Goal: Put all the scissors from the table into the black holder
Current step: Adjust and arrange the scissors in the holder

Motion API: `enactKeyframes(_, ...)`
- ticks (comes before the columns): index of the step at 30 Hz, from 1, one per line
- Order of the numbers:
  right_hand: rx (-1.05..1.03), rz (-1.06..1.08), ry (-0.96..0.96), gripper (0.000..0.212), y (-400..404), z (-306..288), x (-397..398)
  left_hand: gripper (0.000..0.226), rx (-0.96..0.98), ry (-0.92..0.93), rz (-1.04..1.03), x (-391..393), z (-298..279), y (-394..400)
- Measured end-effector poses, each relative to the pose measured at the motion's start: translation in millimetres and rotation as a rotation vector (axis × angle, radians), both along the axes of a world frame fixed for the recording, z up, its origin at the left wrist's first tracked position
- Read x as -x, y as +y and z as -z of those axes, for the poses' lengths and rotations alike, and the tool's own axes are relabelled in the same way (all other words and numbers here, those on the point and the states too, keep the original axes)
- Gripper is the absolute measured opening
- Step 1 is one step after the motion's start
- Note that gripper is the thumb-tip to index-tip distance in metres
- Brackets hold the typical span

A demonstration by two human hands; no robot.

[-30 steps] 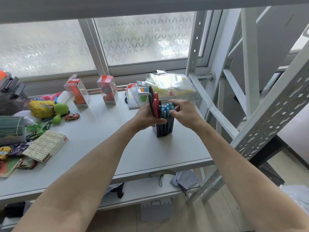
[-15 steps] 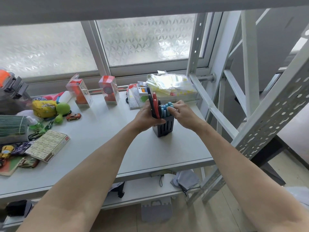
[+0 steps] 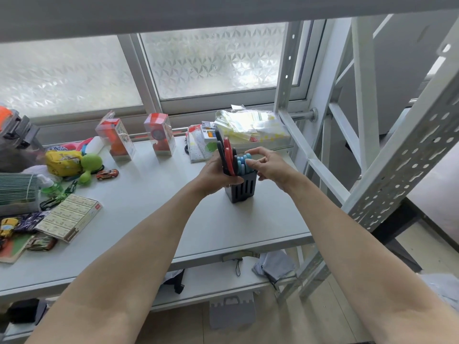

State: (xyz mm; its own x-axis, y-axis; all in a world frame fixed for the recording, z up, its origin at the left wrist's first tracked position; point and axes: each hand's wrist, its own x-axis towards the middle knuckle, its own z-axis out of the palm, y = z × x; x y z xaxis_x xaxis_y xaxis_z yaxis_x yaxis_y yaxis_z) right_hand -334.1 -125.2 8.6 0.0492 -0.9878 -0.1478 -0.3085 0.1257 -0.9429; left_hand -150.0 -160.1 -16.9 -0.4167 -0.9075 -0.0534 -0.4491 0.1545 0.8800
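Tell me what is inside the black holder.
The black slotted plastic holder holds blue-handled scissors and red-and-black-handled scissors, handles up. The left hand grips the red-and-black ones; right-hand fingers touch the blue handles. Blades are hidden inside.

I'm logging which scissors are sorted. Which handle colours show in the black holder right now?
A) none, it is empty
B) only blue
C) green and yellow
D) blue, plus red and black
D: blue handles stand in the black holder beside taller red and black handles.
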Motion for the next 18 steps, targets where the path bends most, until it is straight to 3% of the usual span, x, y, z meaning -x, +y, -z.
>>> enactKeyframes(5,0.007,-0.01,-0.065,0.036,9,9,7,0.082,-0.026,0.019,0.051,-4,-3,3)
enactKeyframes(18,0.075,0.005,-0.033,0.03,10,15,-2,0.063,-0.027,0.097,-0.051,-1,-6,11)
